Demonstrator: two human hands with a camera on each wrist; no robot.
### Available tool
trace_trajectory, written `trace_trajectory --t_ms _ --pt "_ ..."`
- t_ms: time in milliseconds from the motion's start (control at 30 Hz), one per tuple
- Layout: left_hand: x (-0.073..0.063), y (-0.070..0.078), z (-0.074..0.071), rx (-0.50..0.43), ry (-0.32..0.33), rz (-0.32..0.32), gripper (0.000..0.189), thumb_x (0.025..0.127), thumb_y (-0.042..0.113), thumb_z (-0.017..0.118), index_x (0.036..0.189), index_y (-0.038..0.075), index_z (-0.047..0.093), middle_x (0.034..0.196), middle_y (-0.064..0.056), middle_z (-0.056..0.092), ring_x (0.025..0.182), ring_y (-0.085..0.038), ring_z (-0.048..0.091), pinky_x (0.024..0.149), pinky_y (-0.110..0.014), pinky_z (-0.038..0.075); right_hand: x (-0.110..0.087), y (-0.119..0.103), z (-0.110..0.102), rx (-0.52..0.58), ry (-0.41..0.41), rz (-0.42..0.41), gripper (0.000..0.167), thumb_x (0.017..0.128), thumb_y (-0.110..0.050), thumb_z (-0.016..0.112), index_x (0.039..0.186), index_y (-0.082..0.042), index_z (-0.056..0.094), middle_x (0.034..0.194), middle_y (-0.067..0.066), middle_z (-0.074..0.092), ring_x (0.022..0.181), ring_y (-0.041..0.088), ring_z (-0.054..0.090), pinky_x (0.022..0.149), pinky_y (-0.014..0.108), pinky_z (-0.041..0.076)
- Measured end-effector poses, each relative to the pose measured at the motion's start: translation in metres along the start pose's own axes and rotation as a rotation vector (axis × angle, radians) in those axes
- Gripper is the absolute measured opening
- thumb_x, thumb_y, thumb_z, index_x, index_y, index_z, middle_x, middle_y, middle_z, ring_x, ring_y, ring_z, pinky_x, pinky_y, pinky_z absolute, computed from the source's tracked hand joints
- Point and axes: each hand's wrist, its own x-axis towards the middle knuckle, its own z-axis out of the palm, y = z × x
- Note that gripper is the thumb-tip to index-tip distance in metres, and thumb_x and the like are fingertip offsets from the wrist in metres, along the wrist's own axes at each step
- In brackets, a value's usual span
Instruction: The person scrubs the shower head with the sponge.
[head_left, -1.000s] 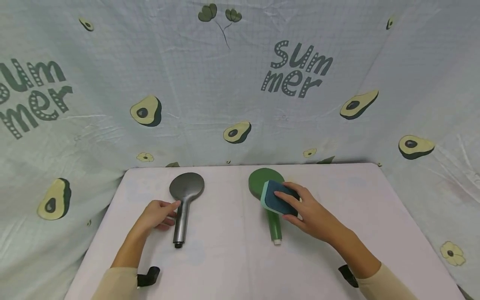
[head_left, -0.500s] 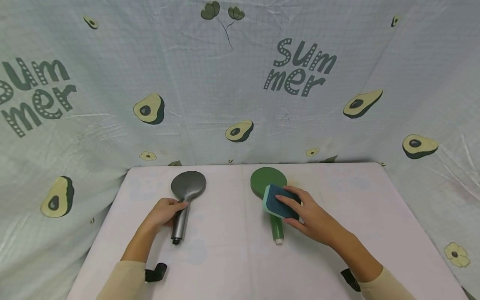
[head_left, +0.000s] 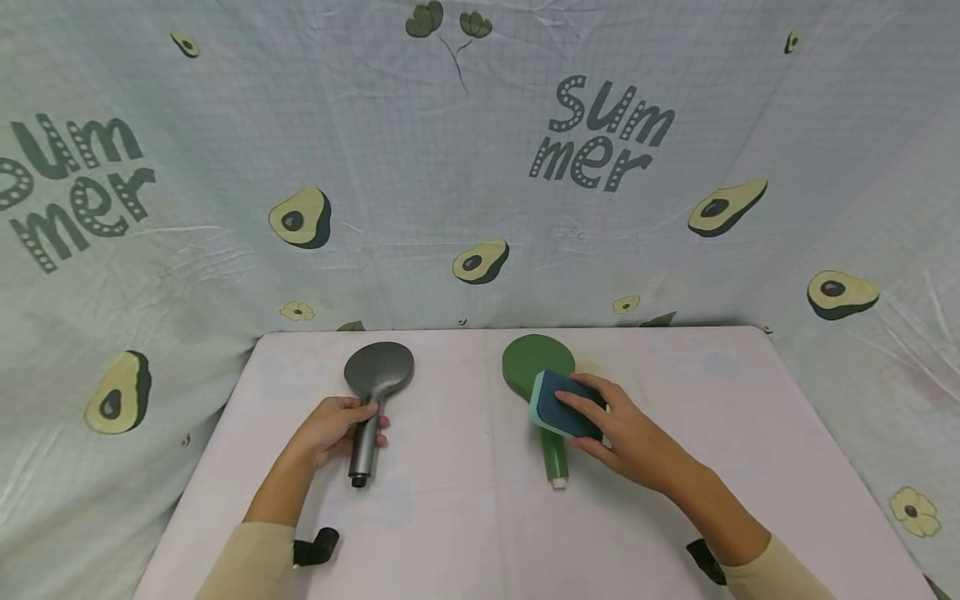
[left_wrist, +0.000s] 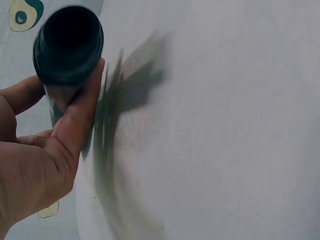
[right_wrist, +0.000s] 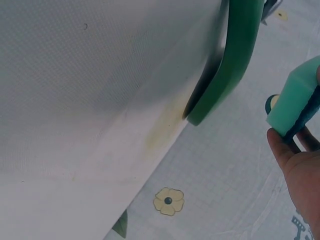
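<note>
My left hand (head_left: 330,432) grips the handle of a dark grey shower head (head_left: 378,368), thumb on top and fingertips showing past the far side. In the left wrist view, the shower head's round dark end (left_wrist: 70,47) points at the camera, and the left hand (left_wrist: 47,160) lies around the handle behind it. Pinched in my right hand (head_left: 633,429) is a sponge (head_left: 564,407), dark blue on one face and mint green on the other. It overlaps a green shower head (head_left: 536,357) in the head view. The right wrist view shows the sponge (right_wrist: 295,97) apart from the green shower head (right_wrist: 242,47).
Both shower heads are over a table with a pale pink cover (head_left: 450,517). A cloth (head_left: 375,167) printed with avocados and "summer" lettering hangs behind and at the sides. Black camera mounts (head_left: 317,547) sit at the wrists.
My left hand has moved right onto the grey shower head's handle, and its fingers have come round it. The right hand with the sponge has stayed nearly in place.
</note>
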Motion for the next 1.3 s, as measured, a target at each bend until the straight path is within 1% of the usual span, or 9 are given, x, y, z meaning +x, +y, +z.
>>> trace_trajectory --t_ms 200,400,533,733,900,1033,1100,1200,1300 --pt "0.000 -0.003 -0.001 -0.056 -0.047 0.025 0.052 0.109 0.018 0.053 0.142 -0.016 0.033 0.118 -0.012 0.076 0.094 -0.022 0.078 0.089 -0.042 0.063 0.000 0.002 0.000 -0.006 0.008 -0.001 0.078 0.086 -0.025 0.085 0.154 -0.022 0.047 0.157 0.018 0.040 0.140 0.035 0.046 0.101 0.050 0.056" --pt "-0.003 -0.003 -0.002 -0.113 -0.015 0.061 0.036 0.109 0.019 0.054 0.130 -0.005 0.037 0.115 -0.009 0.077 0.091 -0.020 0.078 0.085 -0.040 0.064 -0.001 0.003 -0.001 -0.002 0.012 -0.010 0.068 0.094 -0.036 0.077 0.154 -0.022 0.048 0.156 0.019 0.042 0.140 0.035 0.046 0.101 0.050 0.056" --pt "-0.006 -0.001 0.001 -0.118 0.004 0.099 0.026 0.109 0.019 0.055 0.121 0.003 0.040 0.112 -0.006 0.078 0.090 -0.019 0.078 0.082 -0.036 0.063 0.000 0.004 -0.003 -0.012 0.010 0.002 0.072 0.090 -0.031 0.082 0.154 -0.023 0.048 0.157 0.017 0.040 0.139 0.035 0.047 0.101 0.050 0.056" --pt "-0.011 0.007 0.011 -0.092 0.053 0.155 0.037 0.107 0.022 0.059 0.132 0.000 0.045 0.109 0.002 0.079 0.091 -0.017 0.078 0.081 -0.032 0.061 0.003 0.006 -0.008 -0.035 0.016 0.005 0.075 0.088 -0.030 0.084 0.153 -0.022 0.049 0.157 0.017 0.040 0.139 0.035 0.046 0.102 0.050 0.056" --pt "-0.015 0.019 0.023 -0.067 0.092 0.208 0.041 0.106 0.020 0.061 0.137 -0.002 0.046 0.114 -0.003 0.078 0.091 -0.018 0.078 0.081 -0.032 0.061 0.009 0.008 -0.017 -0.049 0.029 -0.010 0.079 0.084 -0.022 0.087 0.153 -0.021 0.049 0.159 0.016 0.038 0.140 0.034 0.045 0.103 0.051 0.055" --pt "-0.017 0.030 0.036 -0.043 0.108 0.252 0.038 0.105 0.016 0.063 0.135 -0.002 0.049 0.114 -0.005 0.078 0.089 -0.016 0.078 0.081 -0.033 0.061 0.015 0.007 -0.025 -0.061 0.051 -0.036 0.076 0.085 -0.023 0.086 0.152 -0.020 0.050 0.158 0.018 0.039 0.140 0.035 0.045 0.102 0.051 0.055" --pt "-0.017 0.035 0.043 -0.033 0.102 0.276 0.038 0.104 0.015 0.063 0.135 -0.003 0.049 0.115 -0.007 0.078 0.089 -0.017 0.078 0.081 -0.033 0.061 0.018 0.007 -0.030 -0.069 0.068 -0.048 0.068 0.091 -0.031 0.081 0.151 -0.019 0.051 0.158 0.019 0.039 0.139 0.036 0.045 0.101 0.051 0.056" --pt "-0.017 0.044 0.055 -0.029 0.097 0.305 0.037 0.103 0.014 0.065 0.134 -0.002 0.051 0.116 -0.011 0.077 0.088 -0.018 0.078 0.081 -0.035 0.061 0.024 0.006 -0.037 -0.081 0.099 -0.068 0.058 0.102 -0.048 0.061 0.151 -0.018 0.052 0.157 0.020 0.040 0.138 0.037 0.045 0.100 0.052 0.056" --pt "-0.016 0.050 0.066 -0.023 0.086 0.334 0.038 0.102 0.013 0.066 0.134 -0.002 0.051 0.119 -0.016 0.076 0.088 -0.019 0.079 0.081 -0.036 0.060 0.031 0.003 -0.043 -0.092 0.128 -0.087 0.062 0.105 -0.058 0.039 0.150 -0.017 0.052 0.157 0.020 0.040 0.137 0.037 0.046 0.098 0.053 0.057"
